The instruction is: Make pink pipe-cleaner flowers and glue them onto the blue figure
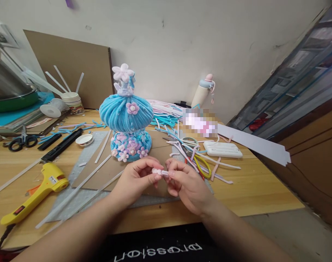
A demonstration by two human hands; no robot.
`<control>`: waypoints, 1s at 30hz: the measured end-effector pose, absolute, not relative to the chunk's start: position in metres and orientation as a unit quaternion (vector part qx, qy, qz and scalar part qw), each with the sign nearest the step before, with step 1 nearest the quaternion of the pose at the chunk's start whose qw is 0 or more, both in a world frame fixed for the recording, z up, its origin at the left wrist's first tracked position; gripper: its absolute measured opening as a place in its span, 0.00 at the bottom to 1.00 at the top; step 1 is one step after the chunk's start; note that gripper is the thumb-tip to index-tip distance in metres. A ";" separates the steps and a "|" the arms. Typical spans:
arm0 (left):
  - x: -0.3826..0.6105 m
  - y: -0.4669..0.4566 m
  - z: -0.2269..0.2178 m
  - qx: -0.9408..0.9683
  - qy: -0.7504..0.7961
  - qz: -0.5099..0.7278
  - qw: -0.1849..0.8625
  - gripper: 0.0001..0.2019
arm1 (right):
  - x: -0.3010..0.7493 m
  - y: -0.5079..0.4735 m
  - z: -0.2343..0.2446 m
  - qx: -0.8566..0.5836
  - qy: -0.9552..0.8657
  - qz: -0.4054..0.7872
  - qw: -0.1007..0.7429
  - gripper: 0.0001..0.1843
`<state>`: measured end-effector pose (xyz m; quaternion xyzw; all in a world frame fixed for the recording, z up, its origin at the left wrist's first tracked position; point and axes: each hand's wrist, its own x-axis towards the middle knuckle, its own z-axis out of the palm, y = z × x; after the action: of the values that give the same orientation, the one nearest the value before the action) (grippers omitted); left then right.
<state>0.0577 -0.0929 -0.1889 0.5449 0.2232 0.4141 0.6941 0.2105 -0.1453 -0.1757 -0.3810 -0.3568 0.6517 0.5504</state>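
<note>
A small pale pink-white piece of pipe cleaner (160,171) is stretched between my two hands above the brown board. My left hand (140,176) pinches its bunched end between thumb and fingertips. On the other side, my right hand (186,182) grips the thin straight end, also with thumb and fingers. Just beyond them stands a blue mushroom-shaped pipe-cleaner figure (126,112), decorated with pink and lilac flowers around its base and a pale flower on top. Neither hand touches it.
A yellow glue gun (35,193), scissors (23,140) and a black cutter (62,145) lie left. Clear sticks (73,191) cross the brown board (155,153). Loose pipe cleaners (166,120), yellow-handled pliers (202,167), a white power bank (223,149) and a bottle (202,92) are right.
</note>
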 end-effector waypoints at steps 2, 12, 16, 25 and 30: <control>0.058 -0.094 -0.188 0.547 0.230 0.414 0.690 0.07 | 0.208 -0.144 -0.178 -0.382 -0.353 0.646 0.558 0.11; 0.058 -0.098 -0.186 0.670 0.280 0.421 0.544 0.04 | 0.209 -0.142 -0.183 -0.493 -0.569 0.388 0.531 0.11; 0.059 -0.094 -0.187 0.605 0.292 0.429 0.605 0.07 | 0.209 -0.143 -0.185 -0.407 -0.426 0.583 0.559 0.07; 0.058 -0.094 -0.188 0.634 0.294 0.431 0.570 0.05 | 0.208 -0.139 -0.194 -0.420 -0.385 0.591 0.571 0.11; 0.058 -0.095 -0.188 0.632 0.306 0.430 0.567 0.04 | 0.212 -0.140 -0.196 -0.397 -0.381 0.630 0.548 0.08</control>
<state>0.0581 -0.0946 -0.1877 0.6324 0.3057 0.4297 0.5674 0.2122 -0.1404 -0.1960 -0.3975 -0.3806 0.6302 0.5477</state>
